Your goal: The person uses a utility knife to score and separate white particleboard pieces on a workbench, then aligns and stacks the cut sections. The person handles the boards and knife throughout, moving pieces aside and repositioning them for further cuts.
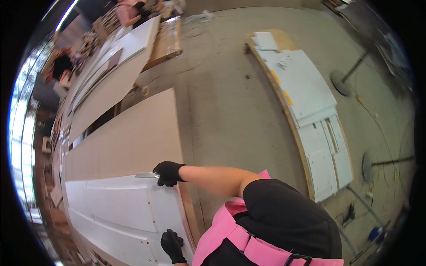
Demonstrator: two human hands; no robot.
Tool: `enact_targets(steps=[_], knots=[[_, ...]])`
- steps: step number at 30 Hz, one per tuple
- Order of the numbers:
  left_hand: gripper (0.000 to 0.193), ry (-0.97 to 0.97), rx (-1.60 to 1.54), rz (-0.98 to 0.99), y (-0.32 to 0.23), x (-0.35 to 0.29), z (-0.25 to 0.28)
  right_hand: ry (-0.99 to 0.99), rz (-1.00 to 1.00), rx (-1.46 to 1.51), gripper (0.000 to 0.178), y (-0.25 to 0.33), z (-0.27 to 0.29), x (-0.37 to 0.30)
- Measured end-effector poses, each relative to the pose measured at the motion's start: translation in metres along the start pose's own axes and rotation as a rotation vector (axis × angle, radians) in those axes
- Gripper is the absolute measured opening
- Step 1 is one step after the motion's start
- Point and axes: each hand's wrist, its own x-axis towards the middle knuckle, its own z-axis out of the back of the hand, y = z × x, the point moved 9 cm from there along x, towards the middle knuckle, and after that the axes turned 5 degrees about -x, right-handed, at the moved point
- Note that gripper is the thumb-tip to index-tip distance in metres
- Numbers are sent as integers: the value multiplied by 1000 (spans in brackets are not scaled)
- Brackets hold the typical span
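Note:
A white moulded panel (pixel 120 201), shaped like a door with raised mouldings and small dark holes, lies in front of me at the lower left. My right hand (pixel 169 173), in a black glove, is closed around a flat metal blade (pixel 146 175) like a scraper. It is at the panel's far edge, where a bare beige board (pixel 128 133) begins. Lower down, my left hand (pixel 172 246), also gloved in black, rests on or just over the panel beside its near edge. Its fingers are curled, and anything inside them is hidden.
On the right stands a long low platform (pixel 284 99) stacked with white panels (pixel 306 88). Round-based metal stands (pixel 341 83) and cables lie beyond it. More boards (pixel 111 80) line the far left, where a person in pink (pixel 128 12) works at the back.

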Motion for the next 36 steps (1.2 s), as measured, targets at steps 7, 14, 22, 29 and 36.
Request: enact_targets(steps=[7,14,22,29,36], knots=[[38,155,45,-100,4,8,0,-598,-335,264,21,-252,41,-238],[38,98,175,-314,-7,10,-6,-1064,-1232,290,18,-461,-100,-586],[37,35,178,-394,8,36,-2,-1233,-1321,589,28,-524,-132,-643],[28,-153,1189,-872,17,80,-1,-1099,-683,345,12,-432,11,-541],[36,-327,1167,-477,3,27,-7,-1003,-763,316,19,-464,26,-570]])
